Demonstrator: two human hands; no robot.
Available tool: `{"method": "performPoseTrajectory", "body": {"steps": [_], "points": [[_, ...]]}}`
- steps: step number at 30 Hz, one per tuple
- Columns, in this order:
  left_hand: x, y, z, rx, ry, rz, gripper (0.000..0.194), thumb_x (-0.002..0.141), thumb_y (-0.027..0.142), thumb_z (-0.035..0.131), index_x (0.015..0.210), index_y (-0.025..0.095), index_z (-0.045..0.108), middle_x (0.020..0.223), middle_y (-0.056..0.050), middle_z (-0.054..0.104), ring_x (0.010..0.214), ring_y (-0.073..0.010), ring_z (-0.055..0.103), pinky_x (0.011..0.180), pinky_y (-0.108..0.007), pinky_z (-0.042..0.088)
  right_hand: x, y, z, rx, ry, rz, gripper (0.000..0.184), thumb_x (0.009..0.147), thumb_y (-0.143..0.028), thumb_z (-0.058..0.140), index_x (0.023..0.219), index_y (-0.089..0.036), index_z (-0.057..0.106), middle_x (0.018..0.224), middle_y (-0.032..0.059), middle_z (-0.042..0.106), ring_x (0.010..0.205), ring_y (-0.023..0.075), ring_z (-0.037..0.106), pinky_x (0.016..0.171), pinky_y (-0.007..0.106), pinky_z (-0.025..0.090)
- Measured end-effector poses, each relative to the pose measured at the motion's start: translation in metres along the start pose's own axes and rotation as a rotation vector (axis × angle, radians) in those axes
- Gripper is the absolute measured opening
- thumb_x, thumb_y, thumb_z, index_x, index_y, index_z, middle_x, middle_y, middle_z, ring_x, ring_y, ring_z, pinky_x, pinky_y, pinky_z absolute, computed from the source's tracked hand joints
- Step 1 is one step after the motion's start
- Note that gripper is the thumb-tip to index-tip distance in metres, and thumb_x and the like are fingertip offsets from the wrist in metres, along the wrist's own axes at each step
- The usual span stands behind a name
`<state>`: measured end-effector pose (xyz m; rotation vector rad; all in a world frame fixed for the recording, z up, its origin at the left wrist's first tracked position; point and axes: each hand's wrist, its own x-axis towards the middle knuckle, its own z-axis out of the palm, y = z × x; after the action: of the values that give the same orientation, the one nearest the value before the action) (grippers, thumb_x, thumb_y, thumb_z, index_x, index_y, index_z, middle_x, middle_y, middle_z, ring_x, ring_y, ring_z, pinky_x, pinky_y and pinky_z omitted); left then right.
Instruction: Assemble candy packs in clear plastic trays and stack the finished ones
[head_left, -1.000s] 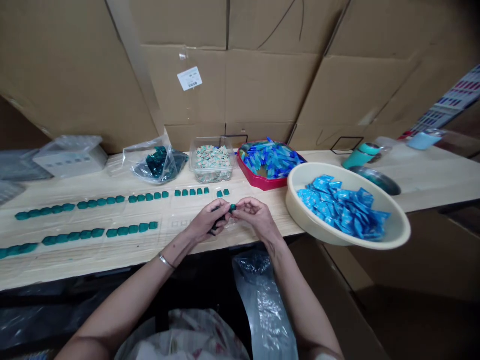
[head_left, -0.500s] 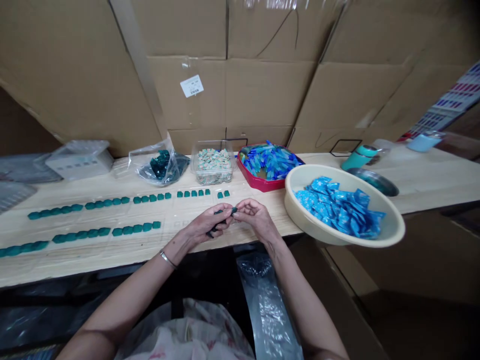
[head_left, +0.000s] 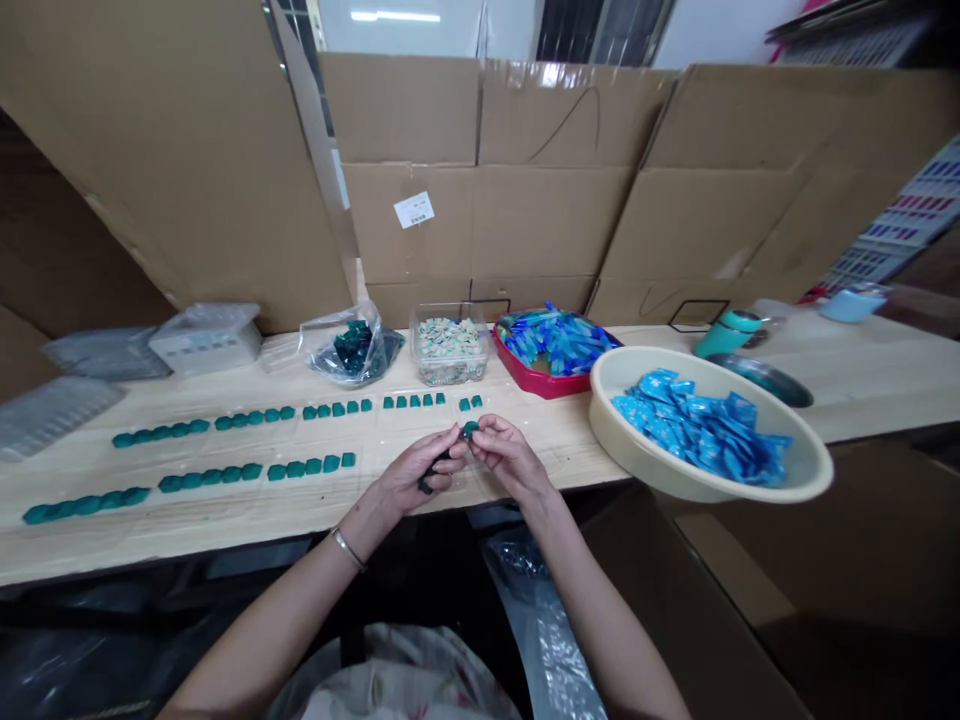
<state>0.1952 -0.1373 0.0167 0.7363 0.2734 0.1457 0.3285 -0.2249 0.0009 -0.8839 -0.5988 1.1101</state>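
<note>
One small green piece (head_left: pixel 470 429) sits where my fingertips meet, above the worktop (head_left: pixel 300 510). My right hand (head_left: pixel 514 460) pinches it; my left hand (head_left: pixel 405 470) curls round a dark item (head_left: pixel 427 484) I can't make out, its thumb close against the piece too. Little has changed over the last second: my head has tipped up, so a barred window (head_left: pixel 592 32) shows above the cardboard (head_left: pixel 555 215), while my hands stay together. Nothing has joined the back row (head_left: pixel 415 401) or the front row (head_left: pixel 212 478), so I judge the work is still on this piece.

Counting along: the back row has four groups of five, then a pair. The front row has three groups, about five each, the leftmost running together. Beyond, there's one bowl (head_left: pixel 637 460) of blue packets (head_left: pixel 697 420), one red tray (head_left: pixel 525 378) of blue slivers (head_left: pixel 559 340) and one tub (head_left: pixel 450 373) of pale chips (head_left: pixel 450 338), all heaped too thickly to count.
</note>
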Motion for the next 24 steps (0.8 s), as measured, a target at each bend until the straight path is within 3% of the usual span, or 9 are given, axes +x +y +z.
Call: {"method": "performPoseTrajectory", "body": {"steps": [6, 9, 14, 18, 21, 24], "points": [[0.008, -0.006, -0.014, -0.084, -0.046, -0.072, 0.018, 0.08, 0.023, 0.063, 0.08, 0.013, 0.048, 0.067, 0.006, 0.038, 0.041, 0.002, 0.032, 0.029, -0.006, 0.017, 0.001, 0.003, -0.008, -0.036, 0.011, 0.035, 0.028, 0.058, -0.026, 0.08, 0.075, -0.018, 0.06, 0.058, -0.0057, 0.057, 0.049, 0.0059, 0.051, 0.048, 0.017, 0.04], [0.013, -0.014, -0.016, -0.19, -0.051, -0.046, 0.017, 0.081, 0.021, 0.062, 0.079, 0.014, 0.046, 0.066, 0.006, 0.039, 0.041, 0.0019, 0.033, 0.03, -0.006, 0.017, 0.0, 0.005, -0.012, -0.018, 0.036, 0.041, 0.03, 0.056, -0.026, 0.081, 0.077, -0.019, 0.061, 0.061, -0.0056, 0.058, 0.051, 0.0058, 0.053, 0.051, 0.018, 0.042], [0.016, -0.016, -0.015, -0.241, -0.062, -0.144, 0.016, 0.083, 0.023, 0.059, 0.077, 0.013, 0.047, 0.063, 0.006, 0.038, 0.038, 0.0019, 0.03, 0.029, -0.008, 0.016, -0.003, 0.005, -0.016, -0.086, 0.067, 0.025, 0.029, 0.058, -0.022, 0.08, 0.084, -0.02, 0.066, 0.069, -0.0034, 0.062, 0.056, 0.0075, 0.054, 0.054, 0.02, 0.042], [0.017, -0.016, -0.012, -0.218, 0.027, -0.017, 0.017, 0.079, 0.02, 0.063, 0.076, 0.013, 0.047, 0.064, 0.006, 0.039, 0.04, 0.0022, 0.031, 0.03, -0.006, 0.018, -0.004, 0.008, -0.02, -0.11, 0.086, 0.008, 0.023, 0.062, -0.023, 0.078, 0.083, -0.021, 0.068, 0.068, -0.0027, 0.061, 0.055, 0.0077, 0.052, 0.053, 0.02, 0.041], [0.022, -0.019, -0.012, -0.174, 0.077, 0.047, 0.019, 0.076, 0.021, 0.066, 0.076, 0.013, 0.049, 0.064, 0.006, 0.04, 0.041, 0.0018, 0.032, 0.031, -0.006, 0.02, -0.003, 0.008, -0.024, -0.286, 0.125, -0.064, 0.023, 0.067, -0.028, 0.073, 0.09, -0.023, 0.069, 0.073, -0.001, 0.062, 0.059, 0.0096, 0.054, 0.057, 0.023, 0.044], [0.028, -0.021, -0.014, -0.144, 0.107, 0.007, 0.021, 0.073, 0.023, 0.069, 0.077, 0.012, 0.051, 0.065, 0.005, 0.042, 0.043, 0.0016, 0.033, 0.032, -0.007, 0.02, -0.003, 0.0, -0.025, -0.643, 0.107, -0.252, 0.028, 0.072, -0.029, 0.069, 0.1, -0.025, 0.069, 0.094, 0.0034, 0.062, 0.07, 0.0118, 0.057, 0.063, 0.025, 0.046]]}}
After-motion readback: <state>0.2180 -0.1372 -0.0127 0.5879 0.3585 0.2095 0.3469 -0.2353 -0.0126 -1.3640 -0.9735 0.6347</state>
